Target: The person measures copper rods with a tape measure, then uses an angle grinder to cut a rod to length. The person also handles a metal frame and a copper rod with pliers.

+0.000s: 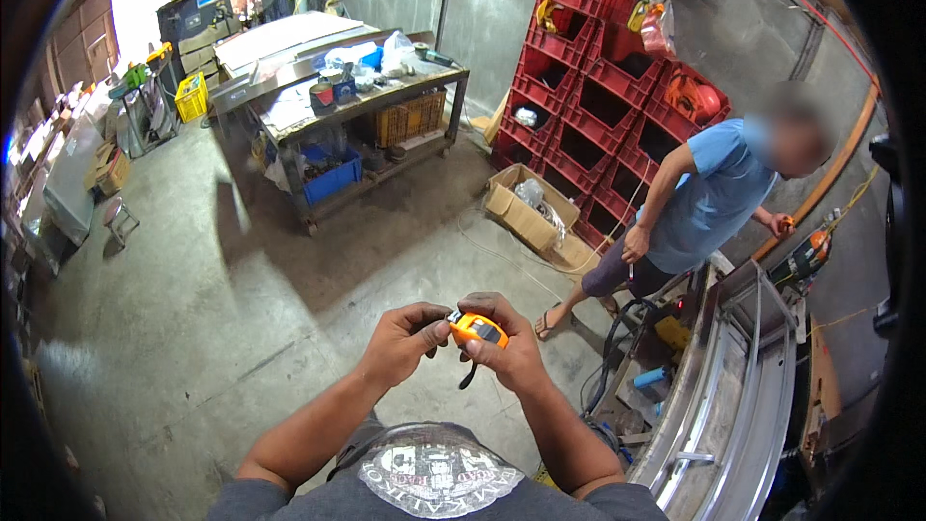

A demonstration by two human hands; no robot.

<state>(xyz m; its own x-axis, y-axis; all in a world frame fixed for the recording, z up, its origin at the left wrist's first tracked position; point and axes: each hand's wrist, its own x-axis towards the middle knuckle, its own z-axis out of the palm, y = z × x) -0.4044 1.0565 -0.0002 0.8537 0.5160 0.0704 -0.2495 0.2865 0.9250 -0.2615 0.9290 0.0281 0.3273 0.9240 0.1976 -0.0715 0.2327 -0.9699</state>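
Observation:
In front of my chest, my right hand [505, 340] is wrapped round an orange tape measure [470, 329] with dark grey parts on its side. A black wrist strap [469, 376] dangles below the case. My left hand [413, 340] pinches at the front end of the tape measure, where a short bit of the blade tip shows between thumb and finger. Both hands are close together above the concrete floor, and the tape looks almost fully wound in. My left fingertips partly hide the hook.
On the right a co-worker in a blue shirt [709, 188] stands beside long metal frames [714, 415]. Stacked red bins [588, 101] and a cardboard box [511, 201] stand ahead. A cluttered workbench [367, 116] is at the back left. A cord runs across the floor.

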